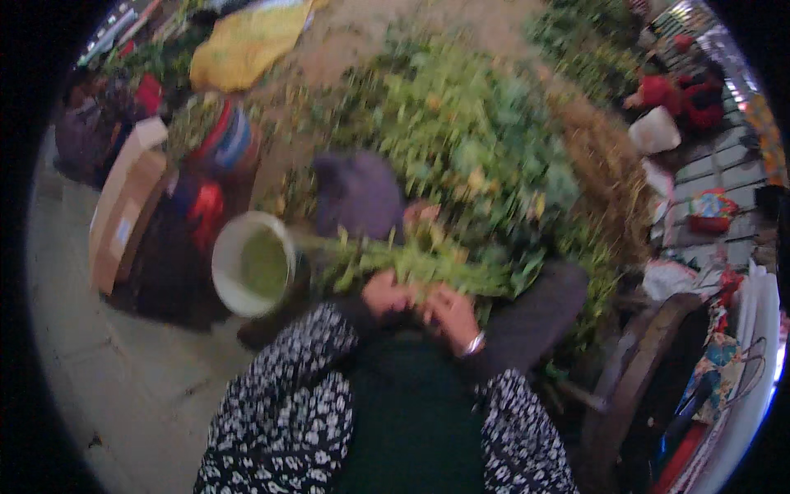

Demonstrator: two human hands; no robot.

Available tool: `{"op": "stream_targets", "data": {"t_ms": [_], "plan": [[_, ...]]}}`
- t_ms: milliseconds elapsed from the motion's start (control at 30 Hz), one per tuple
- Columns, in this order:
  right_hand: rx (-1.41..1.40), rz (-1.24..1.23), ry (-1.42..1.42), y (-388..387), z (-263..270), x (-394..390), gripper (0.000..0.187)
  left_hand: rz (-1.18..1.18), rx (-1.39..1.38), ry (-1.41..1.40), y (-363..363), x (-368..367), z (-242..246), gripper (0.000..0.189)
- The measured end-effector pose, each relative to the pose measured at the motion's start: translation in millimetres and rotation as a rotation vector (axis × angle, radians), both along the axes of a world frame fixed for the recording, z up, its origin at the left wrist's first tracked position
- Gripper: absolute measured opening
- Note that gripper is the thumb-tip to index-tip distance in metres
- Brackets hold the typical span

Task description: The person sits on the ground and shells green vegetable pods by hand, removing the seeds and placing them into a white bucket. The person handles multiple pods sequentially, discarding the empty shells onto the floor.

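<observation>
Both of my hands meet low in the middle of the head view, at the near edge of a leafy green plant stalk point(457, 268). My left hand point(386, 293) has its fingers curled at the plant's near side. Beside it, my right hand point(449, 312), with a silver bracelet at the wrist, pinches at the same plant; blur hides what is between the fingertips. Left of my hands stands a white bucket point(220, 265) with green pieces inside. A large heap of leafy green plants point(457, 123) lies beyond my hands.
An opened cardboard box point(123, 228) stands at the left, near another person in dark clothes with red point(207, 210). A yellow sack point(247, 46) lies farther back. Dry brown stalks point(608, 167) run along the heap's right side. A white container point(655, 131) is beside a person in red point(663, 96).
</observation>
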State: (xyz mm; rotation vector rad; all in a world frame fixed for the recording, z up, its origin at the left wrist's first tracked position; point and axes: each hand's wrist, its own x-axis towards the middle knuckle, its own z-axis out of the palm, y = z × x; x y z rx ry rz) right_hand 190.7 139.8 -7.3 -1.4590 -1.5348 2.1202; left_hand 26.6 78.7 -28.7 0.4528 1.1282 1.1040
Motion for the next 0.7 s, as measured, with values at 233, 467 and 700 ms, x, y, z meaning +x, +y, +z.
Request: {"op": "stream_targets", "data": {"t_ms": [233, 467, 700], "plan": [[0.593, 0.009, 0.016, -14, 1, -25, 0.017, 0.186, -0.144, -0.083, 4, 5, -19, 0.019], [0.936, -0.006, -0.017, -3, 11, -49, 0.015, 0.157, -0.116, 0.032, 0, 6, -24, 0.016], [0.929, 0.161, -0.209, 5, 5, -66, 0.023, 0.199, 0.165, 0.243, -3, 9, -41, 0.021]]}}
